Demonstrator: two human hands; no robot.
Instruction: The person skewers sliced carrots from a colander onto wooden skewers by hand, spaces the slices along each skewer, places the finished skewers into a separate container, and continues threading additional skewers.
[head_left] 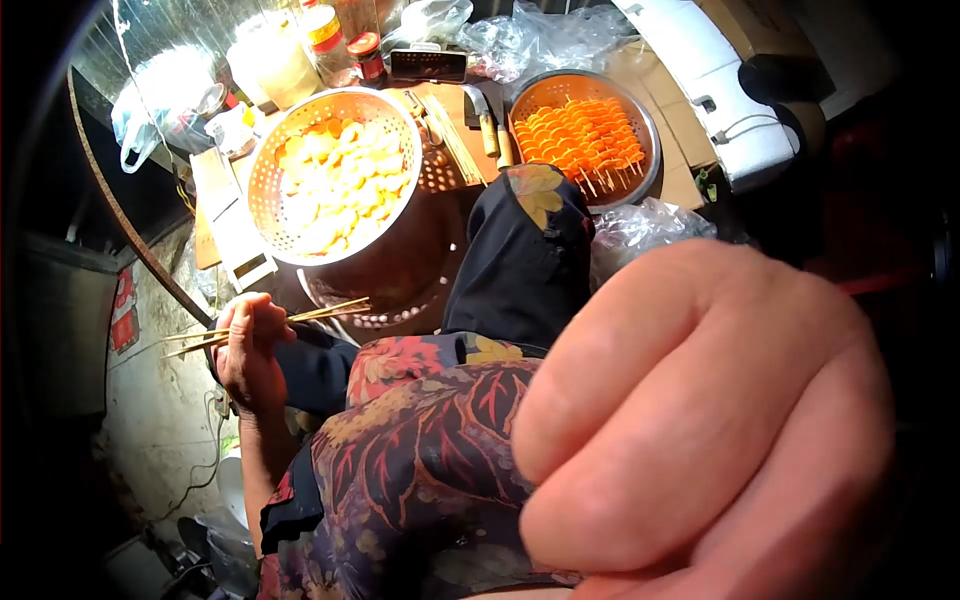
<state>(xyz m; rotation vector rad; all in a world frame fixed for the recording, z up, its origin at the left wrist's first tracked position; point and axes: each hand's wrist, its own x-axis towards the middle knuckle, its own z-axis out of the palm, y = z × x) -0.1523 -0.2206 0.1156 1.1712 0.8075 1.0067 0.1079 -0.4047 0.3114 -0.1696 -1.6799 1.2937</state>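
Wooden skewers (330, 311) were in L hand (250, 345), fingers closed round them, a bit off colander (264, 170) rim. R hand (710, 420) curled up close, can't tell if holding anything. Knives (489, 134) took up gap btwn colander & bowl (653, 160).

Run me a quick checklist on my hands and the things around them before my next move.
1. Left hand has sticks: ok, a few thin ones are held.
2. Right hand is free: cannot tell, it is curled close to the camera and its inside is hidden.
3. Slices are within the colander: ok, a loose pile.
4. Threaded sticks are in the metal bowl: ok, orange pieces in rows.
5. Knife is put away: not ok, it lies out between colander and bowl.
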